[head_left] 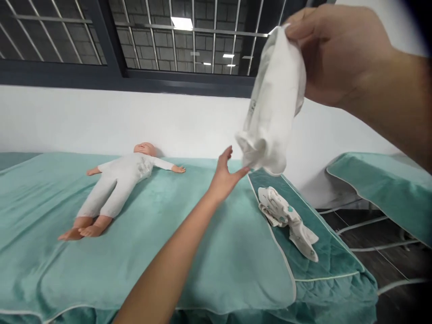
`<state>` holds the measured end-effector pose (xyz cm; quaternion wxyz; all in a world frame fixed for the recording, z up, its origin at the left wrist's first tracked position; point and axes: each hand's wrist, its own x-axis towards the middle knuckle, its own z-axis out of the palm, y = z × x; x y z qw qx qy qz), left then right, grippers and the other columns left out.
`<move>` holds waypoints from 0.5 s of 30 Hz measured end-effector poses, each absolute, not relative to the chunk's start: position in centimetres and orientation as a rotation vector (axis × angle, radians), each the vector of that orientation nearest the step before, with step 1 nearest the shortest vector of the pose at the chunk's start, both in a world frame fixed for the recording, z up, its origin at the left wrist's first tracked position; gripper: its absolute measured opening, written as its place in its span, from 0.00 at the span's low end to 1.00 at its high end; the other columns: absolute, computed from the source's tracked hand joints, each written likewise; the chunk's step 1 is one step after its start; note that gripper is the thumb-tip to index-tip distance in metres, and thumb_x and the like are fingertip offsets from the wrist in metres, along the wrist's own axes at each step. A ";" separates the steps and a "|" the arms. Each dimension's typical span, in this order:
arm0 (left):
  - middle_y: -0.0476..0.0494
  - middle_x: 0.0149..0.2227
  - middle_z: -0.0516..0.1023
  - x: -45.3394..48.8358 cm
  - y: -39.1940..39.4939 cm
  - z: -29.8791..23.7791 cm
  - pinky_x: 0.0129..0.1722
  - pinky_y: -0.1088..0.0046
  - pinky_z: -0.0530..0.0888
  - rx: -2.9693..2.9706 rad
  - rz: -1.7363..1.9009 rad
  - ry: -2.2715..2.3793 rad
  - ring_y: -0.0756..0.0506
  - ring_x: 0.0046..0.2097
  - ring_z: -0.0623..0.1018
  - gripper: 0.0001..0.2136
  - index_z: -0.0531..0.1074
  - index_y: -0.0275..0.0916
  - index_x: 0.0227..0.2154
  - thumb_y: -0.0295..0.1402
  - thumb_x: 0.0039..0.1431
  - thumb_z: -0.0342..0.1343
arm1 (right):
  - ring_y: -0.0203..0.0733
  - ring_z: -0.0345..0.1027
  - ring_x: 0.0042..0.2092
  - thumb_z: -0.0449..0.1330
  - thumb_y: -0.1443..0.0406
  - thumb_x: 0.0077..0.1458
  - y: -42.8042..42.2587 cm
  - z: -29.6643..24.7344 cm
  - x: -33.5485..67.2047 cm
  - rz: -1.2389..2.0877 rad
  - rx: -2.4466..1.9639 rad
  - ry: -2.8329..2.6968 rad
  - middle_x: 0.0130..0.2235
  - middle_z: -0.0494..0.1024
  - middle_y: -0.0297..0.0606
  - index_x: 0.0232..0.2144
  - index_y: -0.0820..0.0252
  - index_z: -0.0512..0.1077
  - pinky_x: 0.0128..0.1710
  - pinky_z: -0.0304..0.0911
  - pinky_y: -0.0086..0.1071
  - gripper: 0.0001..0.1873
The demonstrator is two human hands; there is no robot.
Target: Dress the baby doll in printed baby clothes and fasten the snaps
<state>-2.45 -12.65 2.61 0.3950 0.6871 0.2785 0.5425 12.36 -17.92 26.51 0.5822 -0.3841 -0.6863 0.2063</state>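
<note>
Up at the top right, my right hand [340, 54] pinches the upper end of a white cloth garment [275, 94], which hangs down folded and shows small dark print on its left side. What kind of garment it is, I cannot tell. My left hand [225, 176] reaches up to the garment's lower end, thumb and fingers apart. Its thumb tip is right by the hem; whether it touches is unclear. On the bed to the left, a baby doll [121, 177] lies face up in white clothes, arms spread, hands and feet bare.
A crumpled white patterned cloth [286, 220] lies on the bed's dark green right edge. Pale green bedding [216, 261] covers most of the bed. Behind stand a white wall [118, 117] and a barred window [189, 40]. Another green-covered bed [381, 180] is at the right.
</note>
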 end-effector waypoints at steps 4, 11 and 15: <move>0.38 0.63 0.62 -8.2 -11.5 6.6 0.62 0.57 0.61 1.980 1.640 0.729 0.38 0.63 0.63 0.33 0.60 0.42 0.60 0.32 0.50 0.62 | 0.36 0.69 0.46 0.44 0.72 0.58 -18.9 25.5 8.9 0.625 -0.779 -1.763 0.28 0.72 0.22 0.27 0.72 0.69 0.31 0.55 0.35 0.16; 0.44 0.46 0.78 -17.9 -12.2 10.6 0.53 0.57 0.72 2.245 0.860 0.910 0.35 0.52 0.75 0.21 0.77 0.40 0.41 0.22 0.39 0.58 | 0.28 0.64 0.31 0.57 0.71 0.59 -17.1 18.9 7.4 0.966 -0.743 -1.567 0.28 0.69 0.28 0.29 0.63 0.70 0.31 0.62 0.24 0.05; 0.45 0.40 0.80 -20.3 -12.1 12.4 0.49 0.55 0.74 2.056 0.887 0.890 0.36 0.48 0.78 0.19 0.77 0.38 0.40 0.24 0.41 0.56 | 0.36 0.68 0.39 0.61 0.61 0.59 -17.6 16.2 6.1 0.987 -0.688 -1.480 0.35 0.71 0.31 0.33 0.56 0.68 0.40 0.68 0.31 0.07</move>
